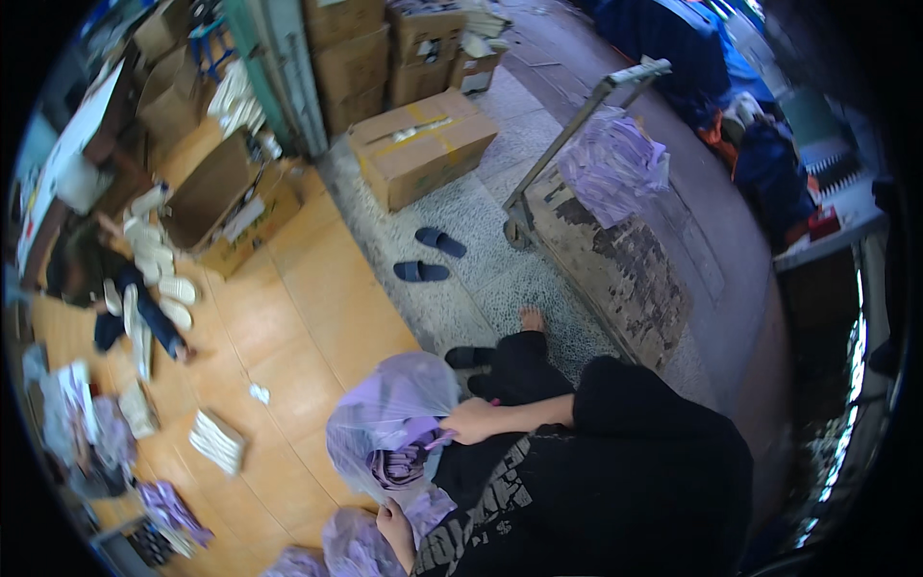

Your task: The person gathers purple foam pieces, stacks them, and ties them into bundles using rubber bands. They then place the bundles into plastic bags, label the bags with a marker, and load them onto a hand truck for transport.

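A clear plastic bag [358,409] bulges in front of me, its mouth toward my body. Stacked purple strips [404,465], folded and flat, show inside. My right hand [470,421] is closed at the bag's upper rim, beside a piece of the purple material. Lower down, my left hand [392,526] pinches the bag's near edge. More filled purple bags [354,544] lie by my left forearm.
A person [91,260] sits at the left among pale soles [154,252] and an open carton [236,207]. A taped carton [423,144], dark slippers [421,272] and a flat trolley [601,260] bearing a purple bag [615,165] stand ahead. A pale bundle [216,441] lies on the tiles.
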Action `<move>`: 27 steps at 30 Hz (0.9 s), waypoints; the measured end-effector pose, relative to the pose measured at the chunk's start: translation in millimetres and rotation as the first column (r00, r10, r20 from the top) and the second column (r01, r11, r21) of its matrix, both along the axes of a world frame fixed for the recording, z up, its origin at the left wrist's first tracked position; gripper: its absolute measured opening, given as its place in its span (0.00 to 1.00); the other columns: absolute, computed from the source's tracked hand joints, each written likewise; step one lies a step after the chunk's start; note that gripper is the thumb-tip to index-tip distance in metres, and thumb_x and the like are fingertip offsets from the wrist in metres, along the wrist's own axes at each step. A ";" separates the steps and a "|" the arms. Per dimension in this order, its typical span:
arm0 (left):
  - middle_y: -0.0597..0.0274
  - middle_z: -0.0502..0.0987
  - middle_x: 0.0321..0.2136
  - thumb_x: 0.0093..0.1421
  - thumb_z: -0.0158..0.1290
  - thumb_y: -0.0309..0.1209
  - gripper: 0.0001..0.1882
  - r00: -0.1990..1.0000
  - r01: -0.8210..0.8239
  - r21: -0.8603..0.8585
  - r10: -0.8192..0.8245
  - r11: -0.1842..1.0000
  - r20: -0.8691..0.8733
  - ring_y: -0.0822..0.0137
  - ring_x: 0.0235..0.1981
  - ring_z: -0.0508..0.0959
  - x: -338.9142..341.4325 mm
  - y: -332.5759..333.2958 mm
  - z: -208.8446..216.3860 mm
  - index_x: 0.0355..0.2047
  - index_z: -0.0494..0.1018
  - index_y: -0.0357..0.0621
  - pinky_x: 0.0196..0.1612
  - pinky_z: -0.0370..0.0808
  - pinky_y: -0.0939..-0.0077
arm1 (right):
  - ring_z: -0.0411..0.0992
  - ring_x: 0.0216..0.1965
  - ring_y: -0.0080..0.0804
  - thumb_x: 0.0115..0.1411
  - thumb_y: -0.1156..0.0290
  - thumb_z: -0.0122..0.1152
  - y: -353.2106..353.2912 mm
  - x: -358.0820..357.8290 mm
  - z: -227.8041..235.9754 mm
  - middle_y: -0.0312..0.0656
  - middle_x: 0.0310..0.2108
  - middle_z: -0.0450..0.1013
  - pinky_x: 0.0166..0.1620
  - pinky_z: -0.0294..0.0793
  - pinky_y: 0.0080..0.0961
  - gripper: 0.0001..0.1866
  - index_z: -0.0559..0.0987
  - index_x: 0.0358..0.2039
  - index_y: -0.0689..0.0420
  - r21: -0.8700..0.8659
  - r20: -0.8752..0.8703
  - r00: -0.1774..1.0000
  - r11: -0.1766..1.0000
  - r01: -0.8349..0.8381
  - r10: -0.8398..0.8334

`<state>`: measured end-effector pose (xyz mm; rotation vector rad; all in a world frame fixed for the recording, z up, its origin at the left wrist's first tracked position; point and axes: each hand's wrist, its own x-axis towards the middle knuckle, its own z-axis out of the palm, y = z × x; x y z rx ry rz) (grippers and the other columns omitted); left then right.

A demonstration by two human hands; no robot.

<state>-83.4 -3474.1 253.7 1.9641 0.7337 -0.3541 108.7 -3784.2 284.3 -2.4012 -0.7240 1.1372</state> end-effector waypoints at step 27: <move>0.39 0.80 0.31 0.72 0.48 0.42 0.21 0.372 0.872 0.130 -0.813 0.471 0.449 0.43 0.34 0.82 598.7 -875.6 38.4 0.37 0.77 0.34 0.39 0.75 0.56 | 0.77 0.39 0.62 0.59 0.62 0.58 -791.6 173.2 29.7 0.57 0.34 0.79 0.41 0.75 0.54 0.11 0.80 0.37 0.55 0.046 0.316 0.141 0.163 0.985 -0.938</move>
